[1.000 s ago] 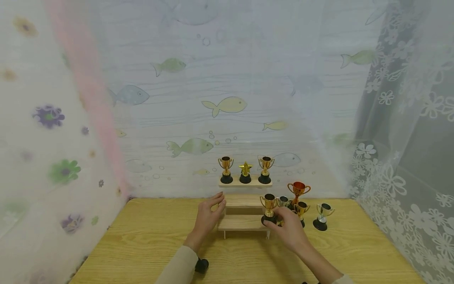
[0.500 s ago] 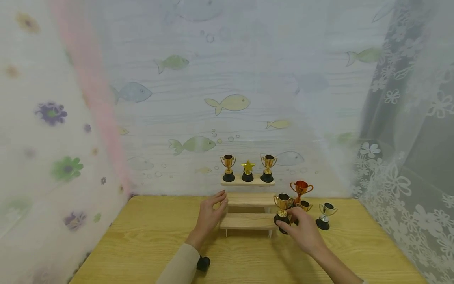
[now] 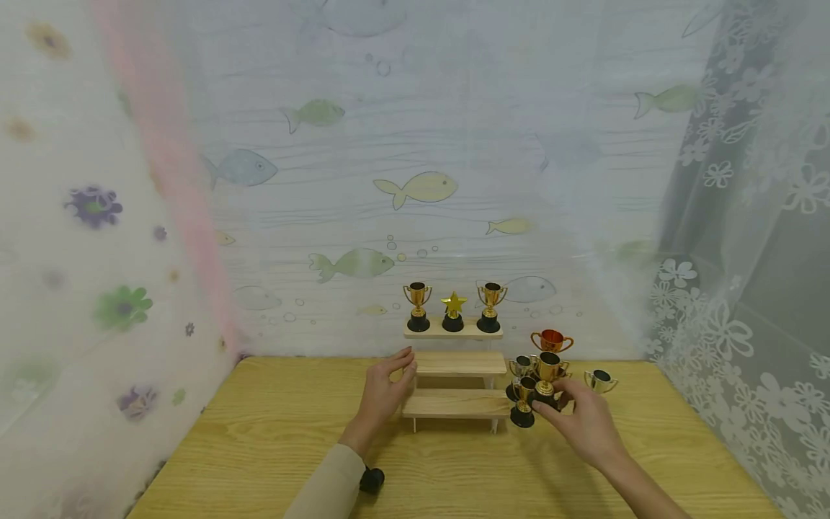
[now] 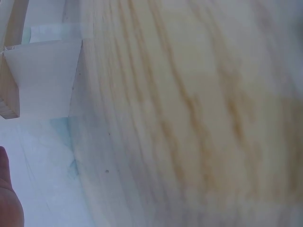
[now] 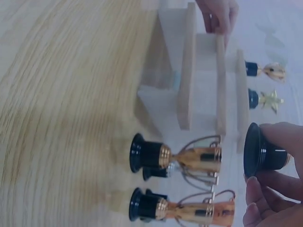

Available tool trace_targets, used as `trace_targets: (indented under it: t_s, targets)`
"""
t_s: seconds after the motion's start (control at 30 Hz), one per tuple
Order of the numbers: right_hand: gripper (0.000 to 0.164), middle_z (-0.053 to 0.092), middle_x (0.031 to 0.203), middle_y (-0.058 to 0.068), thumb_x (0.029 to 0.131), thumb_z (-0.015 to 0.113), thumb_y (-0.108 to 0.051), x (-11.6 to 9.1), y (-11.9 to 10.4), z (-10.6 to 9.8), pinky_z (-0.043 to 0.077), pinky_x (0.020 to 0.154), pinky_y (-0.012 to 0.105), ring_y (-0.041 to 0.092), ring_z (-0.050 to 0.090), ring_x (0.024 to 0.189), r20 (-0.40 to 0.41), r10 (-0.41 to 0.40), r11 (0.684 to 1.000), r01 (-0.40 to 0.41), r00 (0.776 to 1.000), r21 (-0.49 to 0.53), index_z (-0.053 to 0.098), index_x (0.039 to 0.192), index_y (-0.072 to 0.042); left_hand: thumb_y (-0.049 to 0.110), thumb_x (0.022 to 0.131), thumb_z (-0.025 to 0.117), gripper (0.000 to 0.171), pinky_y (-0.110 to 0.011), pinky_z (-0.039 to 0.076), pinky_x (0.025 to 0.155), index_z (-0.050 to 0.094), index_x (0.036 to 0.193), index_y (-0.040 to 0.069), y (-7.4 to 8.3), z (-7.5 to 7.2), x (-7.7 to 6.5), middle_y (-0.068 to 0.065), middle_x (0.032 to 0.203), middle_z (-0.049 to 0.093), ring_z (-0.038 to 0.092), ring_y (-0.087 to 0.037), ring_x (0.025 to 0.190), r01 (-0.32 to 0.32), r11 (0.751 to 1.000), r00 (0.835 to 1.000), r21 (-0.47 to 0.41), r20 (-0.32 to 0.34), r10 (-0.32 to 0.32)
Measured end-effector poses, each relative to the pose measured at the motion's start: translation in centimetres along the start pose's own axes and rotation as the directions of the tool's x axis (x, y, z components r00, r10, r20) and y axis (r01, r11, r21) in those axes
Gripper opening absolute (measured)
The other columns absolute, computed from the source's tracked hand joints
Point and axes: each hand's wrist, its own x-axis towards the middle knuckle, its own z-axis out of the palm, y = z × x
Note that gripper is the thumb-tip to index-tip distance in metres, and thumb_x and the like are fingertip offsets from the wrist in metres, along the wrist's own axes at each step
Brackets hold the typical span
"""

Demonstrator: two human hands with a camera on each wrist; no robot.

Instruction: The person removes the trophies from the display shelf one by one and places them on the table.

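My right hand (image 3: 588, 425) pinches a small gold trophy cup (image 3: 548, 367) by its black base, upright above the other cups at the right. In the right wrist view, the fingers and thumb lie around that black base (image 5: 270, 156). A smaller gold trophy (image 3: 524, 395) and a silver one (image 3: 520, 367) stand just left of the held cup. My left hand (image 3: 384, 393) rests its fingertips at the left end of a three-step wooden display stand (image 3: 454, 405). Two gold cups flank a gold star trophy (image 3: 453, 305) on the top step.
A red-orange trophy cup (image 3: 552, 341) stands behind the held one. Another silver cup (image 3: 601, 380) is to the right, partly hidden by my hand. A small black object (image 3: 372, 480) lies beside my left sleeve. A fish-patterned curtain (image 3: 415, 144) hangs behind the table.
My right hand has carried the gold trophy rightward, from the bottom step's right end to over the cluster of cups. My left hand stays at the stand; the head view shifted slightly.
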Motion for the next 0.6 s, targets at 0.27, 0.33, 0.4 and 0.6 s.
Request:
trace_targets:
  t_s: [0.27,0.33,0.4,0.6]
  targets:
    - [0.048,0.067,0.101,0.012,0.088,0.082,-0.028,0.1,1.6,-0.6,0.047,0.067,0.034,0.023,0.059,0.085,0.007,0.053,0.999,-0.053,0.999,0.005,0.066,0.118,0.006,0.023,0.101,0.067,0.033,-0.051,0.047,0.108,0.072,0.125,0.000,0.2,-0.1,0.0,-0.010,0.138,0.065,0.060,-0.031,0.129,-0.006,1.000,1.000,-0.007,-0.005,0.006]
    - [0.049,0.067,0.100,0.012,0.088,0.082,-0.028,0.2,1.9,-0.7,0.048,0.067,0.034,0.022,0.059,0.084,0.014,0.068,0.998,-0.068,0.998,0.006,0.065,0.118,0.007,0.023,0.102,0.066,0.034,-0.051,0.047,0.108,0.072,0.125,-0.001,0.2,-0.1,-0.1,-0.010,0.138,0.065,0.060,-0.031,0.129,-0.006,1.000,1.000,-0.010,-0.005,0.006]
    - [0.050,0.066,0.099,0.013,0.089,0.082,-0.028,0.3,2.2,-0.8,0.049,0.067,0.034,0.021,0.059,0.083,0.021,0.080,0.997,-0.080,0.997,0.002,0.065,0.118,0.008,0.023,0.102,0.066,0.033,-0.051,0.046,0.108,0.071,0.126,0.000,0.3,-0.1,-0.1,-0.009,0.138,0.065,0.060,-0.030,0.130,-0.001,1.000,1.000,-0.013,-0.005,0.001]
    - [0.051,0.067,0.098,0.015,0.090,0.080,-0.026,0.6,3.5,-0.7,0.051,0.065,0.035,0.020,0.061,0.080,0.039,0.105,0.994,-0.105,0.994,-0.010,0.063,0.119,0.012,0.022,0.102,0.066,0.032,-0.050,0.046,0.109,0.072,0.126,0.001,0.3,-0.1,-0.1,-0.010,0.139,0.064,0.058,-0.030,0.131,0.011,1.000,1.000,-0.028,-0.002,-0.012]
